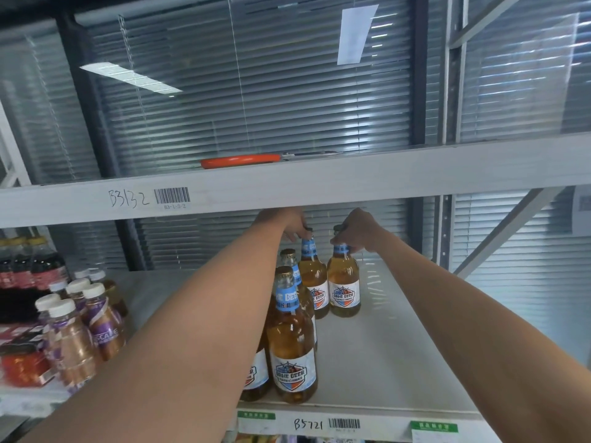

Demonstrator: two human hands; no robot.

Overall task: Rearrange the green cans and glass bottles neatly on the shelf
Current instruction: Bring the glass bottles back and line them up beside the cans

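Several amber glass beer bottles with blue neck labels stand on the white shelf [393, 356]. My left hand [287, 223] grips the cap and neck of a rear bottle [315, 282]. Beside it, my right hand [358, 231] is closed round the neck of the rear right bottle [344, 286]. Another bottle [292, 343] stands at the front edge, with one more [256, 375] partly hidden behind my left forearm. A further bottle's cap [287, 253] shows between them. No green cans are visible.
Purple-labelled bottles with white caps [76, 327] crowd the shelf's left side, with dark soda bottles [28, 266] behind and a red jar [22, 366] in front. The upper shelf beam [319, 180] hangs low over my hands; an orange-handled tool [240, 161] lies on it.
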